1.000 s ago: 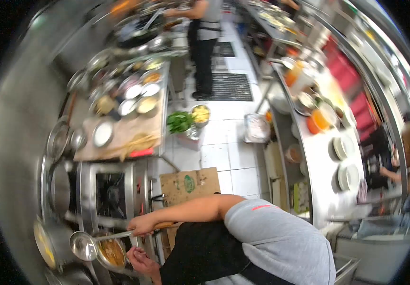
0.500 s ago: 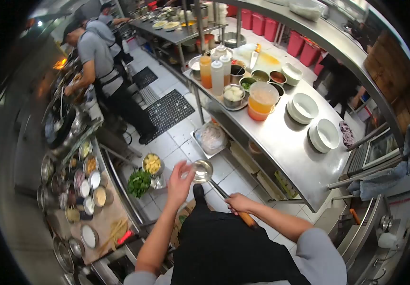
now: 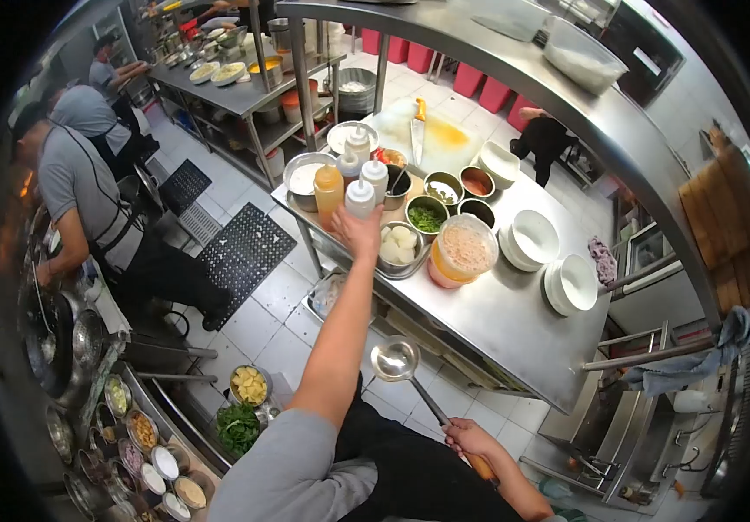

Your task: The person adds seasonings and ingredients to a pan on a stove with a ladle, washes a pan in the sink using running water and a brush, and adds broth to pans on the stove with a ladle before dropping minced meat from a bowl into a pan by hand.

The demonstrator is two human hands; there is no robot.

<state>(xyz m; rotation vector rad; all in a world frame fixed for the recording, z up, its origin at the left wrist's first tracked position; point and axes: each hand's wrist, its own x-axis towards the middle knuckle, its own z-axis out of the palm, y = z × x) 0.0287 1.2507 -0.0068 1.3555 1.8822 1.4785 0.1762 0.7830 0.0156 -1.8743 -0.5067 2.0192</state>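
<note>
My left hand (image 3: 359, 233) is stretched out to the steel table, its fingers wrapped round the lower part of a clear squeeze bottle (image 3: 360, 198). Close beside it stand an orange squeeze bottle (image 3: 329, 190) and another pale squeeze bottle (image 3: 375, 178). A bowl of white peeled pieces (image 3: 399, 244) is just right of that hand. Lower down, my right hand (image 3: 470, 438) grips a ladle (image 3: 396, 358) by its handle; the round metal bowl hangs above the floor, in front of my apron.
On the steel table (image 3: 514, 322) are a tub of orange liquid (image 3: 462, 248), stacked white bowls (image 3: 535, 237) and a knife (image 3: 418, 130) on a cutting board. Co-workers (image 3: 88, 183) stand at the stove on the left. Ingredient bowls (image 3: 143, 428) line the left counter.
My left hand has gone from beside the ladle's bowl to the squeeze bottle on the table and closed round it. My right hand keeps the ladle. The view has shifted toward the table.
</note>
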